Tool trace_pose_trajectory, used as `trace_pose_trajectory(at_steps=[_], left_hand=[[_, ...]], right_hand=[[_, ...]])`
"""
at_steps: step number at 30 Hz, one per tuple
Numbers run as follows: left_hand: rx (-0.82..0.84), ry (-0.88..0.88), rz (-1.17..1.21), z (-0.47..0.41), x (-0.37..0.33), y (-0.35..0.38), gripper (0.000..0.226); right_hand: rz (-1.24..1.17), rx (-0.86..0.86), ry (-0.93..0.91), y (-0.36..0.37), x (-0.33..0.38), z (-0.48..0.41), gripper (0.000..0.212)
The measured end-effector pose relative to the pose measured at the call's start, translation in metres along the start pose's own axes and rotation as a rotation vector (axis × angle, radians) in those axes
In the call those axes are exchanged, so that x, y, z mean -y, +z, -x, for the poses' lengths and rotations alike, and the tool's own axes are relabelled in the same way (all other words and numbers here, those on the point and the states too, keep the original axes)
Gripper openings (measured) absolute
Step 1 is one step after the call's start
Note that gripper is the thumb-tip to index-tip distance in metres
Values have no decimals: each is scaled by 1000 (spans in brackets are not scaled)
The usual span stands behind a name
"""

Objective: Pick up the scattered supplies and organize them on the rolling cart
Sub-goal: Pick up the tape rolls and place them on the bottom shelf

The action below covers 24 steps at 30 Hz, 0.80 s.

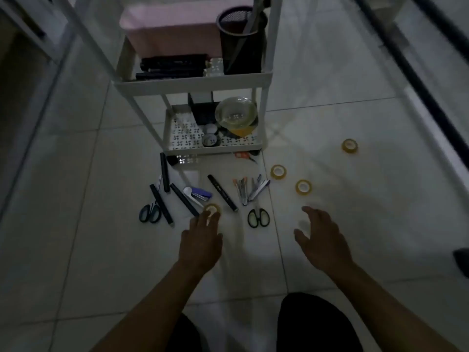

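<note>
Left hand [201, 240] fingertips touch tape roll [212, 209]; right hand [321, 237] spread, empty, well apart.

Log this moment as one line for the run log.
left hand reaching, fingertips at tape roll | right hand open, empty | three tape rolls, scissors, markers on floor | cart partly stocked

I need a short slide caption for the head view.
Left hand reaches a tape roll among supplies scattered before the cart.
</note>
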<state>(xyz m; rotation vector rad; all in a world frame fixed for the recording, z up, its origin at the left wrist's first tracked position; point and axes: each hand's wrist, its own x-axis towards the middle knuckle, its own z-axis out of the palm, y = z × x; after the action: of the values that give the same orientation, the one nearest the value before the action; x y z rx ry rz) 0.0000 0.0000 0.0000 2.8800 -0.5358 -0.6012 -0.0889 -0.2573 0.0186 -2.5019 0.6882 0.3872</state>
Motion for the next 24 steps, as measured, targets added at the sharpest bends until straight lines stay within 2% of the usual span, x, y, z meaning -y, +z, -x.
trace_pose_trajectory(at_steps=[3, 5, 10, 14, 17, 20, 22, 24], left_hand=[[-43, -23, -16, -40, 11, 18, 49], [-14, -24, -81, -64, 15, 29, 42], [-39, 19, -159, -86, 26, 49, 32], [-65, 39, -69, -89, 28, 46, 45], [-105, 79, 90, -88, 23, 37, 54], [-126, 174, 277, -94, 8, 27, 48], [-131, 265, 304, -106, -11, 22, 43], [-130, 226, 338, -120, -37, 18, 45]], right_hand=[[17, -41, 6, 10, 0, -34, 60], [33, -37, 13, 17, -2, -54, 59], [58, -35, 26, 32, -6, -78, 56], [90, -26, 23, 39, -7, -85, 57], [85, -51, 44, 38, -7, -91, 56], [79, -89, 76, 31, -9, -103, 56], [66, -124, 88, 24, -12, -116, 55], [61, -122, 103, 19, -16, -131, 59]])
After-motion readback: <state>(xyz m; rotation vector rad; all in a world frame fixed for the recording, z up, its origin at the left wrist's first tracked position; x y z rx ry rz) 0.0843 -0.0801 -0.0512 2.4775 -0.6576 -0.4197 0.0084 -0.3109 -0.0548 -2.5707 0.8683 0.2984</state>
